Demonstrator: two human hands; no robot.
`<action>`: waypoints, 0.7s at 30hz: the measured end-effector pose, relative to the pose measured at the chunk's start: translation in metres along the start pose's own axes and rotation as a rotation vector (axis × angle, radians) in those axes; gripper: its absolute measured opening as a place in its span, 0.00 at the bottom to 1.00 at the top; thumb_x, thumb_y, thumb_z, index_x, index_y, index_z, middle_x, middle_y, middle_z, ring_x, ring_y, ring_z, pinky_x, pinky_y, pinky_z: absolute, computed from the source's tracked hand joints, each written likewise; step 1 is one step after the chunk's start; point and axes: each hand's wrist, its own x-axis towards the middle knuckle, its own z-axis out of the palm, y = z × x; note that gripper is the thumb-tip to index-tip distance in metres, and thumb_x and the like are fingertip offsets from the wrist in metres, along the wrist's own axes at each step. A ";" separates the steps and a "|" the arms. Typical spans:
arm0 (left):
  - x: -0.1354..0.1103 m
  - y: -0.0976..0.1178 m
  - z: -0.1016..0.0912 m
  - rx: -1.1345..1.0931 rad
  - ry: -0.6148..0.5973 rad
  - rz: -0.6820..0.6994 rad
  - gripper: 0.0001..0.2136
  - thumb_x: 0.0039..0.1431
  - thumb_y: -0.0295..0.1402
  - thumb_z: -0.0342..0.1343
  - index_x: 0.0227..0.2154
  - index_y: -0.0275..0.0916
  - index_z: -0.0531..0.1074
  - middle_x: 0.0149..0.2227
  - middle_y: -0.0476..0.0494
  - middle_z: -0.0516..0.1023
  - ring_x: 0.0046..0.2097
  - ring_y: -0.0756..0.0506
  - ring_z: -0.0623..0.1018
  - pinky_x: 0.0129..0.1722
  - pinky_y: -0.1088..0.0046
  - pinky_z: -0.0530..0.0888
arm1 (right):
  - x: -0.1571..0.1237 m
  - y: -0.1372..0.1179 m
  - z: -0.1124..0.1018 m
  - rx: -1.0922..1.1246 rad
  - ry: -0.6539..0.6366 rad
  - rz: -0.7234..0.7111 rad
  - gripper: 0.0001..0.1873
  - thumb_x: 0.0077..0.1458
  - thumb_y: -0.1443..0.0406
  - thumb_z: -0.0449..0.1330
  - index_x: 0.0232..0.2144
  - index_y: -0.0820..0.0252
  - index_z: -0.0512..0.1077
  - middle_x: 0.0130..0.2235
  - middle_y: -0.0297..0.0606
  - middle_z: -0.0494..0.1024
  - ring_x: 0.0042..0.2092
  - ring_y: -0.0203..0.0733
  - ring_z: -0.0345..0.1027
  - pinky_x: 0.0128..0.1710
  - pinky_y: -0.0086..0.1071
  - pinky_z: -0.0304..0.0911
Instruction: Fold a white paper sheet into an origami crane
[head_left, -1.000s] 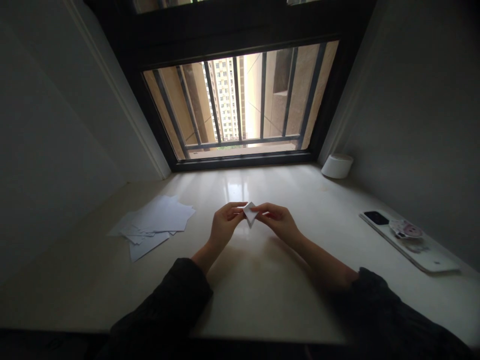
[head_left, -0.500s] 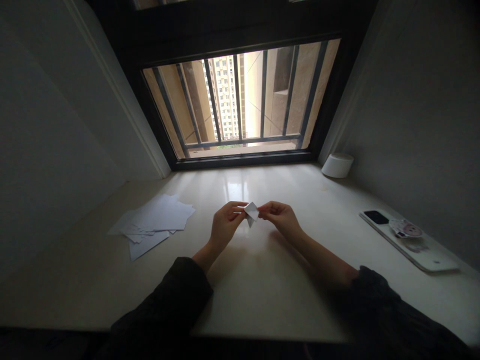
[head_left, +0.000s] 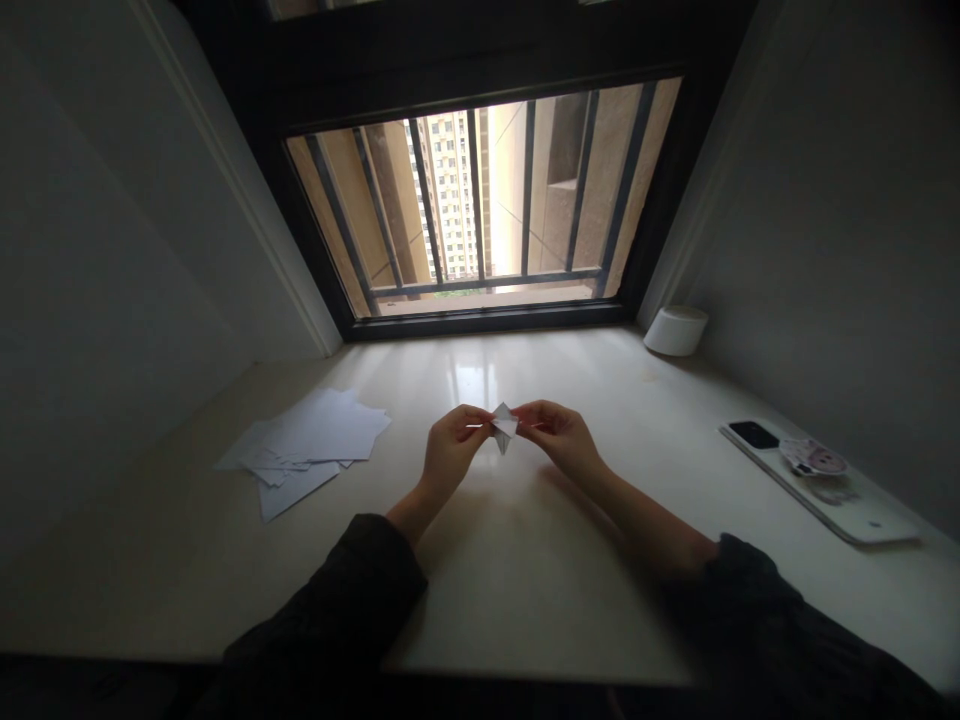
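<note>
A small piece of folded white paper (head_left: 505, 426) is held up between my two hands, above the pale sill. It has a pointed top and a narrower point hanging below. My left hand (head_left: 453, 445) pinches its left corner between thumb and fingers. On the other side, my right hand (head_left: 559, 432) grips the right corner with its fingertips. The fingertips partly cover both corners, and the inner folds are too small to make out.
Loose white paper sheets (head_left: 319, 440) lie in a pile on the left of the sill (head_left: 480, 600). At the right is a phone (head_left: 825, 490) with a cartoon grip. A white cylindrical object (head_left: 676, 331) stands in the back right corner by the barred window (head_left: 480, 200).
The folded paper's upper flap has shifted; its top now shows as a peak with a bright fold across the middle. Both hands stay in nearly the same place.
</note>
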 end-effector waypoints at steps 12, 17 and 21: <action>0.000 0.002 0.001 -0.024 0.021 -0.005 0.09 0.44 0.35 0.64 0.26 0.37 0.72 0.29 0.46 0.78 0.33 0.46 0.78 0.38 0.67 0.76 | -0.002 -0.003 0.002 -0.035 0.036 -0.080 0.13 0.43 0.55 0.66 0.27 0.57 0.74 0.29 0.38 0.78 0.31 0.41 0.71 0.33 0.35 0.66; 0.001 0.000 0.000 -0.039 0.005 -0.026 0.09 0.45 0.34 0.64 0.27 0.36 0.73 0.29 0.46 0.78 0.33 0.46 0.79 0.39 0.66 0.76 | -0.003 0.000 0.001 -0.077 0.085 -0.060 0.10 0.44 0.56 0.65 0.25 0.56 0.77 0.30 0.38 0.80 0.34 0.44 0.73 0.37 0.38 0.66; 0.002 -0.002 -0.001 -0.034 -0.014 -0.061 0.09 0.44 0.34 0.64 0.27 0.36 0.73 0.29 0.46 0.78 0.33 0.46 0.78 0.39 0.67 0.75 | -0.002 -0.001 0.001 -0.069 0.077 -0.053 0.09 0.44 0.57 0.65 0.26 0.56 0.77 0.31 0.38 0.80 0.35 0.45 0.73 0.38 0.39 0.66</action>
